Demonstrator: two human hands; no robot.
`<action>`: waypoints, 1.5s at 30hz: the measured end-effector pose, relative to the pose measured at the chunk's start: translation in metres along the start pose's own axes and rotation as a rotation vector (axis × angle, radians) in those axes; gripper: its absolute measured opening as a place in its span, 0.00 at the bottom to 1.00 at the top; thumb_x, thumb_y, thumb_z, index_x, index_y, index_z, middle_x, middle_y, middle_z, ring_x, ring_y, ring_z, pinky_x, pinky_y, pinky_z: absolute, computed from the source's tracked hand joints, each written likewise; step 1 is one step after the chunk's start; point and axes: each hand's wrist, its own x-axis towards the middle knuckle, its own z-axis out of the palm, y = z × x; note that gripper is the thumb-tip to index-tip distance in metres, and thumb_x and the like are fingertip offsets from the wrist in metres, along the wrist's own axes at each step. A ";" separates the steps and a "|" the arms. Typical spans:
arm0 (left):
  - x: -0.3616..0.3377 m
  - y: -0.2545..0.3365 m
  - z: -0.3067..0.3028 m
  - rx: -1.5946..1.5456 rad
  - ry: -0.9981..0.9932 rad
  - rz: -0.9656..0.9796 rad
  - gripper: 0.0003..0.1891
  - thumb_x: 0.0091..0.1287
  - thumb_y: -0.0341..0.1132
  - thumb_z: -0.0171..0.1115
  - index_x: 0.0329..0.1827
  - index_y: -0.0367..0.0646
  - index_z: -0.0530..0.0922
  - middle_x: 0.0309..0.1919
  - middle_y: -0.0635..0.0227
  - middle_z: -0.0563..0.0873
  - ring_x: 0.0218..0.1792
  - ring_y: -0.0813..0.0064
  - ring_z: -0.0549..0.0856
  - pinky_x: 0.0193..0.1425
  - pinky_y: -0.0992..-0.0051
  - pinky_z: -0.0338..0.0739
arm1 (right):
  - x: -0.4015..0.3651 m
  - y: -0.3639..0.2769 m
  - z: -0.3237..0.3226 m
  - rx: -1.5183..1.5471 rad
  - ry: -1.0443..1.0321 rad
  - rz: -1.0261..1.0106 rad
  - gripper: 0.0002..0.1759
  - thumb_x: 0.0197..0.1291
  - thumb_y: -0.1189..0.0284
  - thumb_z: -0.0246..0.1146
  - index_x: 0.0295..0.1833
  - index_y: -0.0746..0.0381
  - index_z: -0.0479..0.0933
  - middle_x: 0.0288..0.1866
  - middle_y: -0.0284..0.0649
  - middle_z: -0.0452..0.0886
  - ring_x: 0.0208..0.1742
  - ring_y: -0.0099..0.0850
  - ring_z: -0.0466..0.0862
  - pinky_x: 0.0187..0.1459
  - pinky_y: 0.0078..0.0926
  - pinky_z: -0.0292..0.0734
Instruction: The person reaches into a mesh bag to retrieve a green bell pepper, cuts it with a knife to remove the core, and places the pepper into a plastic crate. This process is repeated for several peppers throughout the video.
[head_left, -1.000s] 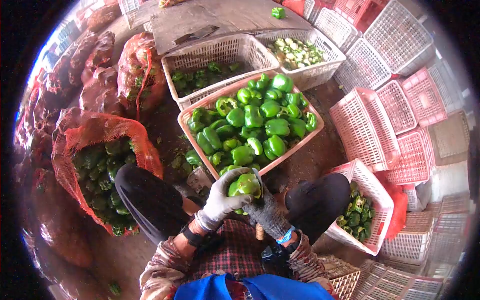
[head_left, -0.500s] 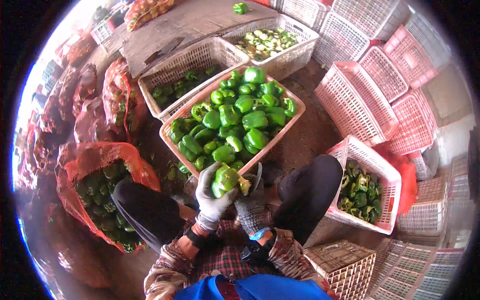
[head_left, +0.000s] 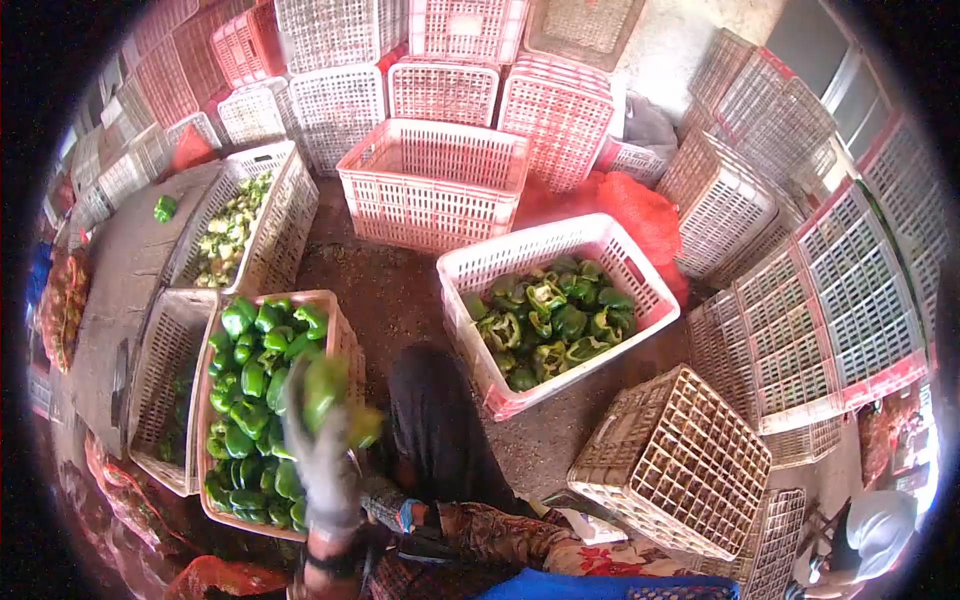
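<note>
My left hand (head_left: pixel 328 465), in a pale glove, grips a green bell pepper (head_left: pixel 324 390); both are smeared by motion. They overlap the right side of a crate (head_left: pixel 345 345) heaped with whole green bell peppers (head_left: pixel 253 378). Close behind, my right hand (head_left: pixel 382 500) in a dark grey glove shows only in part, its fingers hidden. A blurred yellow-green piece (head_left: pixel 367 427) appears just beyond the hands; I cannot tell which hand holds it.
A pink-white crate (head_left: pixel 645 325) of opened green peppers stands to the right. Pale cut pieces (head_left: pixel 235 228) fill a crate at the upper left. A pink crate (head_left: pixel 435 205) stands ahead, an overturned crate (head_left: pixel 675 460) at lower right. Another person (head_left: pixel 870 535) bends at far right.
My view has swung to the right, bringing the crate of opened peppers to the middle. The hands, close together around the pepper before, now show the left hand raised in front of the right.
</note>
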 end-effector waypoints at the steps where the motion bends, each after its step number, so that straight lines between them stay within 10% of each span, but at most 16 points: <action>1: 0.007 0.021 0.030 -0.155 -0.116 -0.082 0.33 0.62 0.34 0.60 0.71 0.36 0.62 0.64 0.56 0.71 0.61 0.65 0.73 0.65 0.66 0.70 | 0.001 -0.001 0.000 -0.002 -0.013 0.012 0.26 0.70 0.62 0.54 0.69 0.59 0.60 0.60 0.43 0.72 0.54 0.33 0.77 0.52 0.30 0.76; 2: 0.016 0.012 0.051 -0.264 -0.282 -0.082 0.32 0.64 0.28 0.59 0.72 0.38 0.60 0.64 0.56 0.70 0.60 0.68 0.74 0.62 0.70 0.73 | -0.002 -0.002 0.000 0.000 -0.027 0.024 0.27 0.70 0.61 0.54 0.69 0.59 0.59 0.61 0.43 0.71 0.54 0.33 0.77 0.52 0.30 0.76; 3: 0.028 -0.001 0.061 0.191 -0.321 0.327 0.30 0.64 0.24 0.59 0.71 0.37 0.62 0.61 0.58 0.74 0.57 0.72 0.77 0.59 0.73 0.75 | -0.004 -0.002 -0.001 -0.006 -0.036 0.032 0.28 0.70 0.61 0.54 0.70 0.59 0.58 0.62 0.43 0.71 0.55 0.33 0.77 0.52 0.31 0.77; 5: 0.023 -0.014 0.068 -0.155 -0.476 -0.116 0.25 0.64 0.22 0.61 0.65 0.36 0.70 0.51 0.65 0.82 0.52 0.76 0.80 0.59 0.75 0.75 | -0.006 0.001 0.000 0.003 -0.070 0.058 0.30 0.70 0.60 0.54 0.72 0.59 0.56 0.64 0.44 0.70 0.55 0.33 0.77 0.51 0.31 0.77; 7: 0.004 -0.004 0.036 -0.010 -0.437 0.030 0.20 0.64 0.24 0.61 0.60 0.35 0.75 0.50 0.66 0.83 0.50 0.77 0.81 0.56 0.74 0.76 | -0.015 0.006 0.003 0.050 -0.139 0.108 0.32 0.70 0.60 0.54 0.74 0.59 0.55 0.66 0.44 0.68 0.56 0.33 0.77 0.51 0.31 0.77; 11: -0.052 0.024 -0.096 0.366 0.111 -0.039 0.15 0.62 0.26 0.61 0.52 0.34 0.80 0.44 0.63 0.85 0.46 0.75 0.82 0.53 0.75 0.76 | -0.021 0.023 -0.029 0.193 -0.240 0.266 0.35 0.71 0.58 0.55 0.77 0.59 0.51 0.71 0.45 0.66 0.57 0.33 0.76 0.51 0.31 0.78; 12: -0.071 0.030 -0.131 0.265 0.361 -0.071 0.13 0.63 0.27 0.60 0.50 0.34 0.81 0.43 0.63 0.85 0.45 0.74 0.82 0.52 0.75 0.76 | -0.038 -0.020 -0.026 0.061 -0.060 0.457 0.22 0.67 0.52 0.56 0.47 0.62 0.74 0.28 0.42 0.78 0.19 0.36 0.77 0.18 0.37 0.76; 13: -0.091 0.037 -0.163 0.155 0.593 -0.099 0.12 0.64 0.28 0.58 0.48 0.33 0.82 0.42 0.62 0.85 0.44 0.74 0.83 0.52 0.76 0.76 | -0.045 -0.054 -0.014 0.197 -0.174 0.421 0.20 0.69 0.52 0.55 0.45 0.60 0.74 0.25 0.39 0.78 0.19 0.33 0.77 0.16 0.28 0.72; 15: -0.136 0.045 -0.233 0.438 0.954 -0.002 0.13 0.66 0.31 0.55 0.48 0.33 0.81 0.42 0.64 0.85 0.41 0.76 0.82 0.48 0.77 0.76 | -0.036 0.013 -0.030 0.141 -0.034 0.210 0.18 0.67 0.59 0.60 0.55 0.60 0.77 0.43 0.31 0.83 0.34 0.23 0.81 0.36 0.19 0.77; 21: -0.311 -0.008 -0.350 0.169 1.406 -0.006 0.14 0.67 0.33 0.56 0.52 0.38 0.79 0.40 0.68 0.84 0.34 0.78 0.81 0.35 0.77 0.77 | 0.110 -0.150 0.006 0.303 -0.198 -0.021 0.18 0.69 0.55 0.56 0.57 0.54 0.74 0.41 0.28 0.79 0.33 0.22 0.77 0.33 0.25 0.74; 24: -0.375 -0.060 -0.351 0.676 1.391 -0.387 0.14 0.67 0.35 0.57 0.51 0.37 0.80 0.42 0.66 0.84 0.37 0.73 0.84 0.40 0.74 0.78 | 0.198 -0.198 0.028 0.398 -0.105 -0.070 0.20 0.70 0.56 0.53 0.61 0.54 0.70 0.46 0.29 0.78 0.37 0.24 0.77 0.35 0.26 0.75; 25: -0.373 -0.057 -0.335 0.101 1.604 -0.356 0.13 0.67 0.35 0.58 0.51 0.39 0.81 0.41 0.68 0.84 0.36 0.73 0.83 0.38 0.74 0.78 | 0.213 -0.200 0.035 0.421 -0.076 -0.075 0.21 0.70 0.56 0.53 0.63 0.54 0.69 0.48 0.30 0.77 0.38 0.25 0.77 0.36 0.26 0.75; 31: -0.454 -0.179 -0.334 -0.179 1.734 -0.407 0.12 0.67 0.29 0.58 0.53 0.39 0.79 0.40 0.70 0.85 0.38 0.79 0.83 0.40 0.79 0.79 | 0.125 -0.159 0.071 0.269 -0.014 -0.165 0.27 0.72 0.57 0.49 0.72 0.54 0.61 0.57 0.32 0.74 0.45 0.28 0.76 0.42 0.29 0.76; 35: -0.464 -0.247 -0.381 0.343 1.589 -0.520 0.20 0.67 0.33 0.61 0.61 0.39 0.75 0.50 0.63 0.84 0.51 0.70 0.82 0.55 0.74 0.77 | -0.028 -0.085 0.137 -0.476 0.067 0.255 0.30 0.70 0.59 0.53 0.75 0.54 0.58 0.45 0.37 0.79 0.24 0.24 0.75 0.23 0.21 0.73; 37: -0.426 -0.203 -0.403 0.818 1.421 -0.747 0.27 0.59 0.44 0.67 0.61 0.45 0.74 0.58 0.49 0.77 0.57 0.51 0.78 0.59 0.63 0.75 | -0.057 -0.060 0.123 -0.575 0.045 0.399 0.30 0.69 0.60 0.54 0.73 0.56 0.60 0.43 0.38 0.79 0.20 0.21 0.71 0.17 0.18 0.67; 45: -0.357 -0.214 -0.453 0.575 1.578 -1.155 0.48 0.45 0.54 0.73 0.67 0.40 0.63 0.54 0.44 0.78 0.57 0.46 0.78 0.58 0.57 0.74 | -0.069 -0.033 0.132 -0.636 -0.008 0.450 0.28 0.69 0.59 0.53 0.72 0.57 0.62 0.40 0.37 0.78 0.19 0.20 0.71 0.17 0.17 0.67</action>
